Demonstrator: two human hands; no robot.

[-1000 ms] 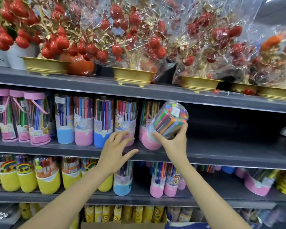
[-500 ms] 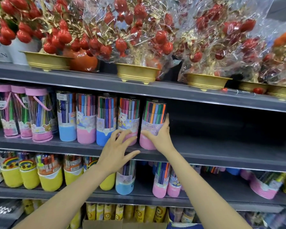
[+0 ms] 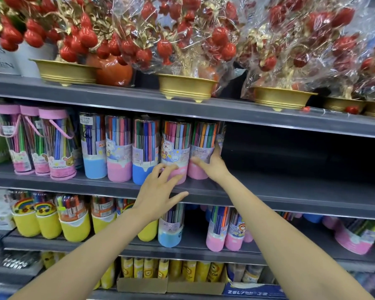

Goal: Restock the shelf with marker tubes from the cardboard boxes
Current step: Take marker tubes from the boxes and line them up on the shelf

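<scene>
My right hand (image 3: 212,164) wraps the pink-based marker tube (image 3: 204,149) standing at the row's end on the middle shelf (image 3: 290,189), squaring it up, while my left hand (image 3: 158,191), fingers spread, steadies its neighbour (image 3: 175,148).

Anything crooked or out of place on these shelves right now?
Middle-shelf tubes stand upright, including the pink-based tube the right hand grips. One shelf down, far right, a pink-based tub leans sideways instead of standing.
</scene>
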